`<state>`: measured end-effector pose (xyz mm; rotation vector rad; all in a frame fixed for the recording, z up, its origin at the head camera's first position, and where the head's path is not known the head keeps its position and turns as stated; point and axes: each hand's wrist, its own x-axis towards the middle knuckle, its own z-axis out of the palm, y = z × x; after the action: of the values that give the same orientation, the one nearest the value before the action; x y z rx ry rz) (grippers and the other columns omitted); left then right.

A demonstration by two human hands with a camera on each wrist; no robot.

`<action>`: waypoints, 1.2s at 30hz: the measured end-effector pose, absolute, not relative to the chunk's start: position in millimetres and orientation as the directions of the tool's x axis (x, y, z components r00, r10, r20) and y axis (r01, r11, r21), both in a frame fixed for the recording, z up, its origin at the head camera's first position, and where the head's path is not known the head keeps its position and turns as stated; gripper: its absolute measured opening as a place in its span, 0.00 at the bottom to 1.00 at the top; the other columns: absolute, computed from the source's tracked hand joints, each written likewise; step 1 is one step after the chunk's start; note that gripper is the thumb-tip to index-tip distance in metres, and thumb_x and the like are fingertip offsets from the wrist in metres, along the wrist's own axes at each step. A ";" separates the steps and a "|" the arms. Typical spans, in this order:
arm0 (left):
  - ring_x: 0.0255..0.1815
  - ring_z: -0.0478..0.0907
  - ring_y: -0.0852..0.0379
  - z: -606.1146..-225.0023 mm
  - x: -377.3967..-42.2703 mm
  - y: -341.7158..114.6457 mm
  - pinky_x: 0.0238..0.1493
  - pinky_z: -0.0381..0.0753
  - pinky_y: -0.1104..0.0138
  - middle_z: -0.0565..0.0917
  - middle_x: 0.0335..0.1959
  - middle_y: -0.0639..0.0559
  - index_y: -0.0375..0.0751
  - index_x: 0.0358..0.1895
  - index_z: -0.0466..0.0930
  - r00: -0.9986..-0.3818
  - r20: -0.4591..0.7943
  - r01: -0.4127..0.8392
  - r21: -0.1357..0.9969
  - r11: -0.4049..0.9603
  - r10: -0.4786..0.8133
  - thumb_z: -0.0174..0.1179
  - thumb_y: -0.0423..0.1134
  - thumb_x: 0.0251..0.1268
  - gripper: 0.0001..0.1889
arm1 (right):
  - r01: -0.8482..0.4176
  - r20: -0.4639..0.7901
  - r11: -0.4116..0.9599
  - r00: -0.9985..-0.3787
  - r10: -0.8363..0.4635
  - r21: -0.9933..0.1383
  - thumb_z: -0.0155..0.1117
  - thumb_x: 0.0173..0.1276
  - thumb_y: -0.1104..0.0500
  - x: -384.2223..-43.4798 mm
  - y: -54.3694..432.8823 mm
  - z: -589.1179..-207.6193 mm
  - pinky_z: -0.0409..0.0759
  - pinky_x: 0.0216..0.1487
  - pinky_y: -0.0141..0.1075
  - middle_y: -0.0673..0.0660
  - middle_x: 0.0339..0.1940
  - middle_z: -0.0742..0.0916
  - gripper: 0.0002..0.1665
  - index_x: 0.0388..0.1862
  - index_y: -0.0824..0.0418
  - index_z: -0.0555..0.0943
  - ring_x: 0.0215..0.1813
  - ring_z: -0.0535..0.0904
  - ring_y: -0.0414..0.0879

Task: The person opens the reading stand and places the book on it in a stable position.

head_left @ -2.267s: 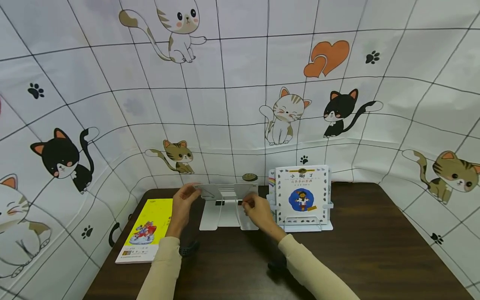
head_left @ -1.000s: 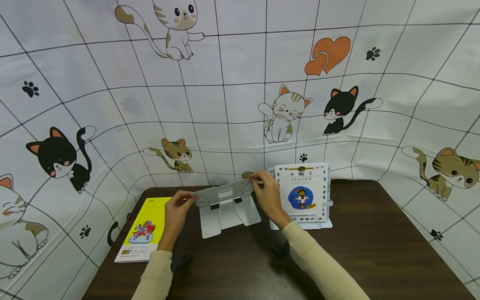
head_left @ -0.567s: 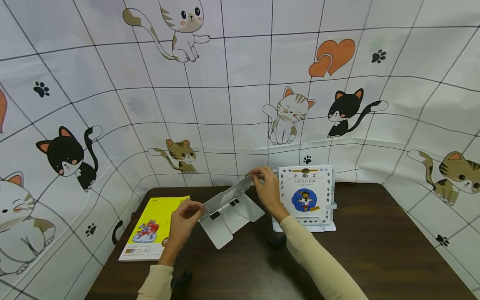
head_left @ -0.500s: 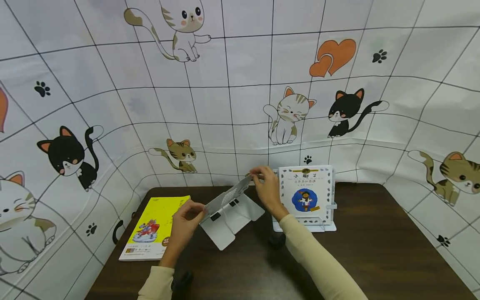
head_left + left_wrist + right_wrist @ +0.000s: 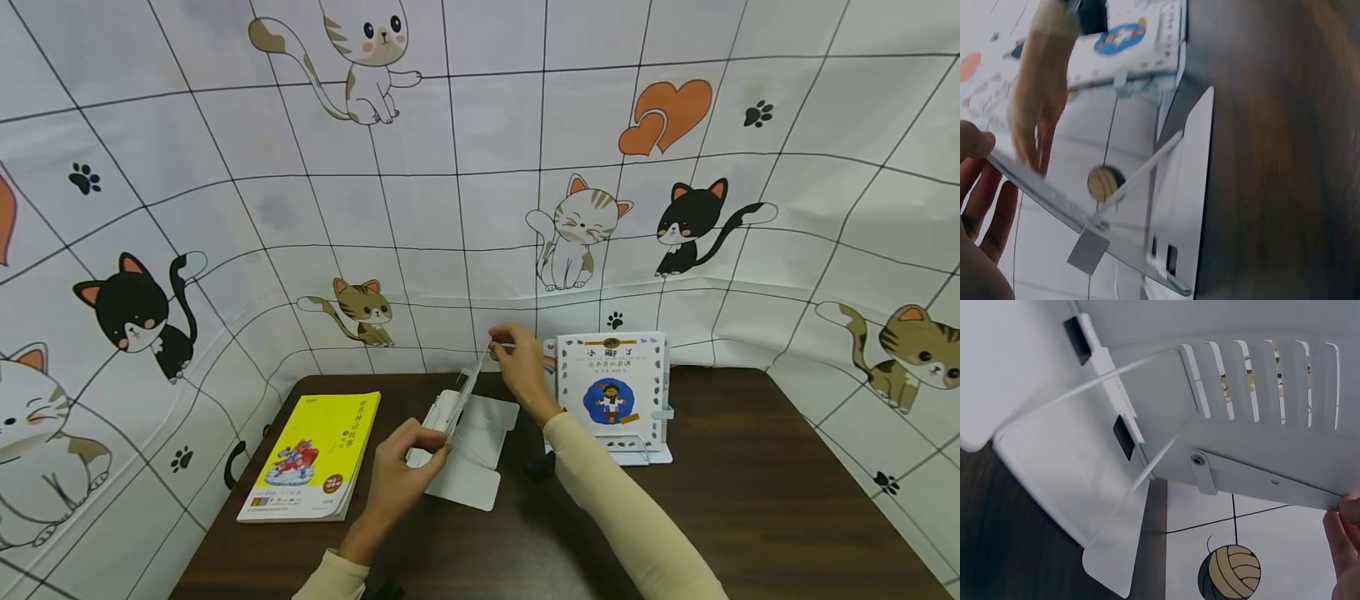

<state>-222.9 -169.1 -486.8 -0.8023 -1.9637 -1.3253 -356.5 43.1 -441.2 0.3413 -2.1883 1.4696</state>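
A white metal book stand (image 5: 472,442) is on the table in the middle, turned so that its tilted panel appears nearly edge-on in the head view. My left hand (image 5: 405,467) pinches the panel's near corner between thumb and fingers. At the far upper corner, my right hand (image 5: 521,371) pinches the panel as well. In the right wrist view the slotted panel (image 5: 1235,440) shows its back, with a wire prop running from it to the base plate (image 5: 1054,469). The left wrist view shows the base (image 5: 1188,181) from the side, with the panel leaning away from it.
To the right, a second white stand (image 5: 654,457) holds an upright picture book (image 5: 611,367). A yellow book (image 5: 315,450) lies flat at the left of the dark wooden table (image 5: 765,500). Behind it hangs a cat-print cloth (image 5: 480,208).
The stand has turned from facing me to nearly edge-on. My right hand went from the wire prop to the panel's upper corner; my left hand came nearer and rightward.
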 end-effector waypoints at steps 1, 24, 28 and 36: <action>0.33 0.86 0.55 -487.2 -221.8 -166.0 0.38 0.85 0.72 0.85 0.34 0.49 0.41 0.43 0.89 -0.609 0.780 0.776 0.550 0.310 0.141 0.76 0.19 0.54 0.16 | -0.455 0.515 0.397 -0.856 0.052 -0.797 0.67 0.74 0.72 -357.9 41.3 -440.7 0.89 0.56 0.45 0.66 0.52 0.90 0.11 0.54 0.69 0.86 0.54 0.90 0.59; 0.39 0.86 0.57 -489.1 -223.6 -145.4 0.44 0.86 0.69 0.87 0.40 0.51 0.44 0.48 0.89 -0.611 0.758 0.788 0.557 0.262 0.228 0.72 0.25 0.66 0.12 | -0.431 0.433 0.400 -0.897 -0.092 -0.809 0.62 0.79 0.69 -363.3 31.2 -432.2 0.87 0.60 0.50 0.64 0.58 0.90 0.15 0.60 0.67 0.84 0.59 0.89 0.59; 0.42 0.86 0.58 -484.3 -230.3 -153.0 0.47 0.86 0.70 0.88 0.41 0.50 0.45 0.49 0.89 -0.646 0.725 0.761 0.586 0.280 0.239 0.69 0.26 0.70 0.11 | -0.447 0.451 0.405 -0.888 -0.091 -0.798 0.64 0.79 0.66 -354.7 37.6 -429.3 0.87 0.60 0.50 0.64 0.58 0.90 0.14 0.60 0.68 0.84 0.59 0.89 0.59; 0.42 0.86 0.55 -460.3 -252.7 -160.8 0.48 0.87 0.62 0.87 0.40 0.47 0.42 0.44 0.85 -0.751 0.637 0.655 0.681 0.329 0.177 0.69 0.29 0.71 0.05 | -0.516 0.531 0.440 -0.842 -0.099 -0.735 0.67 0.79 0.61 -324.8 51.4 -427.8 0.88 0.47 0.43 0.59 0.44 0.92 0.08 0.50 0.64 0.85 0.43 0.89 0.52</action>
<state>-252.7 -160.8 -460.3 -0.7317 -2.1473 -1.4142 -324.8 51.4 -427.8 0.5199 -2.2855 1.3760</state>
